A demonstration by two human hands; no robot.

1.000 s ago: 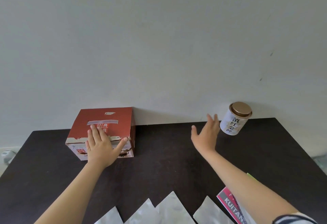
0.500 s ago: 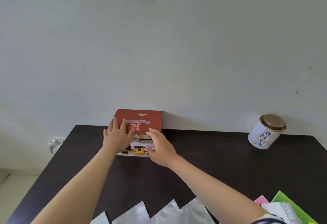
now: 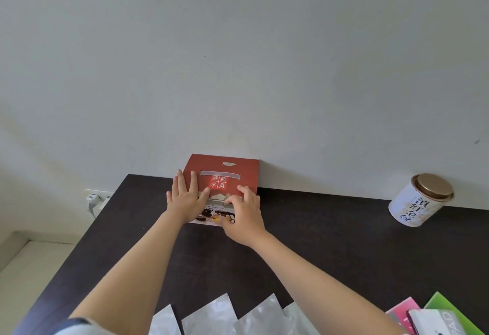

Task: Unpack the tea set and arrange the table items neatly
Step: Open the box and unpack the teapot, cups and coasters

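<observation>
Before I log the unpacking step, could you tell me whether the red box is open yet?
Still shut: the red box has its top flat and its tape strip still across it.

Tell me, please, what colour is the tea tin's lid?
Bronze-gold, atop the white tea tin; the head view shows it.

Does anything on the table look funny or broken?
The white round tea tin with a bronze lid by the wall appears tilted, though the wide lens may exaggerate it. The red cardboard tea-set box has a torn, ragged front top edge.
</observation>
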